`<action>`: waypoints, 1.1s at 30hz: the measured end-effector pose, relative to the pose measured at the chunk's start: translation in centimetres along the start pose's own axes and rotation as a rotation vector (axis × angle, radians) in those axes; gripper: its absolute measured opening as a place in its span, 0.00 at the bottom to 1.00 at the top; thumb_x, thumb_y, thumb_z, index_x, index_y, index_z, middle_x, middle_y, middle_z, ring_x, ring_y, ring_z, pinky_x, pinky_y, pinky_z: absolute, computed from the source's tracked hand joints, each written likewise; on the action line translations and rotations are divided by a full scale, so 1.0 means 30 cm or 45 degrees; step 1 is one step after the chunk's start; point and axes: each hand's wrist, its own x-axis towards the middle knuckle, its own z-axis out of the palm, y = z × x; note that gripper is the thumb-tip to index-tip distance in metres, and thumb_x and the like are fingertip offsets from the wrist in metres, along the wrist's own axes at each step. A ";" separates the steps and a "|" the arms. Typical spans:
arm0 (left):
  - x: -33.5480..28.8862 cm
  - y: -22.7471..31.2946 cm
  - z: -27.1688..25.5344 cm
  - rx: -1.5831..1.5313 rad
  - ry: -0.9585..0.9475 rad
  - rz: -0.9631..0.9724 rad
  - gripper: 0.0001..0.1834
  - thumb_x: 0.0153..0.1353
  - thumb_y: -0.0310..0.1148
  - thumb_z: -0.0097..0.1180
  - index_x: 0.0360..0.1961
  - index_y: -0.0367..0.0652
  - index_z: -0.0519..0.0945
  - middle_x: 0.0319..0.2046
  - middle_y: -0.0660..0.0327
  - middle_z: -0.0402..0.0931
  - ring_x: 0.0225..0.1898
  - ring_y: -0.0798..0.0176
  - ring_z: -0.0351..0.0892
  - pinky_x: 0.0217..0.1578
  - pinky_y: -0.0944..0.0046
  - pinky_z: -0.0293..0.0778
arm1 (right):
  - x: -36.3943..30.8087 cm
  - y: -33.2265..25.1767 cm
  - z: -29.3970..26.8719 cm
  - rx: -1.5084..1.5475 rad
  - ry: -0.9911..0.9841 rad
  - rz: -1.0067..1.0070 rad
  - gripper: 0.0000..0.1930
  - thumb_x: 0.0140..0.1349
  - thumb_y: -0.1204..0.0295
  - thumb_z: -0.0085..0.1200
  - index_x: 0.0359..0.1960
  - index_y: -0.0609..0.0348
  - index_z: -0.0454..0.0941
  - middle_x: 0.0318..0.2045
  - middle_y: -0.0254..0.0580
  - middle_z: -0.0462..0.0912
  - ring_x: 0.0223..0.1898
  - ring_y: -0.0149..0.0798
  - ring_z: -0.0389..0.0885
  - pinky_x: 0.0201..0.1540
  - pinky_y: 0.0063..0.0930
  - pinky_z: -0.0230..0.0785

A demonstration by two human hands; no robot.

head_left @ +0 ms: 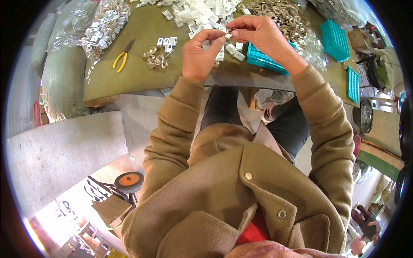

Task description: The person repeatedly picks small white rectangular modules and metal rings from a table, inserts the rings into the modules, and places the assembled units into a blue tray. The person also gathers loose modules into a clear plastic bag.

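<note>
Part (228, 33) held between left hand (200, 56) and right hand (264, 37) | fingers of both pinched narrow | long axis too small to tell | neither nearer

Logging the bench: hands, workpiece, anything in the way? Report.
Left hand, right hand pinching together. Small workpiece between them, unclear. Right hand partly covers teal tray.

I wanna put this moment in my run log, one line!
left hand + right hand: fingertips close together | anything held: too small to tell | nearby: white plastic pieces, teal tray | further left: yellow-handled pliers
</note>
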 end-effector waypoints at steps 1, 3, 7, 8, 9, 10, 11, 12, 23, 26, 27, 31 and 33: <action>0.005 0.006 -0.001 0.083 0.015 0.066 0.06 0.61 0.27 0.63 0.37 0.36 0.83 0.31 0.68 0.80 0.34 0.77 0.73 0.36 0.72 0.72 | -0.001 -0.007 0.010 0.093 -0.003 0.031 0.14 0.63 0.73 0.60 0.49 0.65 0.82 0.34 0.39 0.86 0.35 0.27 0.83 0.40 0.22 0.75; 0.011 0.018 -0.005 0.181 0.035 0.141 0.05 0.61 0.26 0.63 0.37 0.37 0.83 0.29 0.69 0.80 0.31 0.77 0.72 0.34 0.73 0.72 | -0.004 -0.025 0.044 0.171 0.105 0.054 0.16 0.63 0.72 0.60 0.50 0.68 0.80 0.32 0.38 0.85 0.33 0.26 0.82 0.37 0.20 0.75; 0.029 0.034 -0.015 0.134 0.081 0.082 0.05 0.62 0.26 0.63 0.39 0.37 0.83 0.29 0.70 0.79 0.30 0.79 0.71 0.32 0.75 0.70 | 0.008 -0.072 0.101 0.273 0.328 0.072 0.15 0.63 0.72 0.61 0.48 0.69 0.78 0.30 0.38 0.83 0.33 0.26 0.82 0.36 0.21 0.76; 0.037 0.036 -0.018 0.101 0.104 0.029 0.06 0.63 0.26 0.63 0.40 0.37 0.83 0.29 0.70 0.79 0.30 0.79 0.71 0.32 0.75 0.69 | 0.004 -0.079 0.129 0.338 0.429 0.086 0.14 0.64 0.73 0.60 0.48 0.68 0.78 0.31 0.38 0.83 0.33 0.26 0.81 0.37 0.21 0.76; 0.044 0.037 -0.021 0.024 0.122 0.032 0.05 0.62 0.26 0.63 0.38 0.37 0.83 0.28 0.70 0.79 0.29 0.79 0.71 0.31 0.75 0.69 | 0.003 -0.085 0.152 0.391 0.498 0.064 0.13 0.65 0.73 0.59 0.47 0.68 0.77 0.32 0.37 0.82 0.33 0.26 0.81 0.37 0.21 0.76; 0.050 0.037 -0.023 -0.047 0.143 0.020 0.05 0.61 0.26 0.63 0.37 0.37 0.83 0.28 0.69 0.79 0.28 0.79 0.71 0.30 0.75 0.70 | 0.005 -0.089 0.166 0.441 0.504 0.114 0.09 0.63 0.74 0.61 0.41 0.65 0.78 0.29 0.34 0.80 0.30 0.25 0.78 0.34 0.20 0.73; 0.055 0.037 -0.026 -0.117 0.163 0.021 0.04 0.61 0.26 0.63 0.36 0.37 0.83 0.27 0.69 0.78 0.27 0.79 0.71 0.29 0.75 0.70 | 0.010 -0.091 0.177 0.510 0.472 0.140 0.09 0.63 0.74 0.62 0.40 0.64 0.78 0.28 0.33 0.80 0.29 0.25 0.78 0.33 0.20 0.73; 0.060 0.035 -0.026 -0.165 0.149 0.061 0.05 0.61 0.27 0.63 0.37 0.37 0.83 0.27 0.68 0.79 0.28 0.79 0.72 0.27 0.75 0.70 | 0.017 -0.091 0.185 0.569 0.415 0.153 0.08 0.62 0.74 0.62 0.40 0.64 0.79 0.27 0.32 0.79 0.28 0.24 0.77 0.32 0.19 0.72; 0.074 -0.008 -0.111 0.301 -0.032 0.217 0.08 0.59 0.31 0.65 0.36 0.38 0.82 0.31 0.63 0.83 0.35 0.69 0.80 0.40 0.67 0.75 | 0.044 -0.012 0.189 0.675 0.384 0.129 0.07 0.64 0.73 0.62 0.39 0.60 0.78 0.29 0.32 0.80 0.31 0.27 0.81 0.35 0.20 0.76; 0.064 -0.033 -0.139 0.501 -0.081 0.230 0.11 0.57 0.34 0.65 0.38 0.40 0.83 0.33 0.59 0.84 0.38 0.63 0.82 0.43 0.64 0.75 | 0.039 0.009 0.172 0.828 0.395 0.122 0.06 0.68 0.74 0.57 0.42 0.61 0.76 0.34 0.38 0.83 0.38 0.34 0.86 0.42 0.24 0.83; 0.056 -0.040 -0.143 0.535 -0.097 0.170 0.12 0.56 0.35 0.65 0.39 0.40 0.83 0.33 0.58 0.84 0.39 0.61 0.83 0.44 0.63 0.75 | 0.037 0.015 0.171 0.845 0.391 0.131 0.05 0.68 0.74 0.57 0.41 0.61 0.76 0.34 0.37 0.83 0.39 0.34 0.86 0.42 0.24 0.82; 0.016 -0.053 -0.140 0.429 -0.118 -0.084 0.11 0.62 0.31 0.63 0.44 0.38 0.83 0.38 0.63 0.84 0.40 0.72 0.78 0.43 0.70 0.74 | 0.043 0.029 0.176 0.885 0.408 0.128 0.04 0.68 0.73 0.57 0.40 0.59 0.76 0.34 0.35 0.82 0.39 0.32 0.86 0.42 0.24 0.81; 0.006 -0.052 -0.137 0.450 -0.109 -0.054 0.12 0.63 0.32 0.62 0.45 0.38 0.83 0.37 0.63 0.83 0.39 0.72 0.78 0.43 0.70 0.74 | 0.048 0.033 0.175 0.898 0.412 0.121 0.03 0.68 0.73 0.57 0.39 0.57 0.76 0.33 0.34 0.82 0.37 0.31 0.84 0.41 0.24 0.80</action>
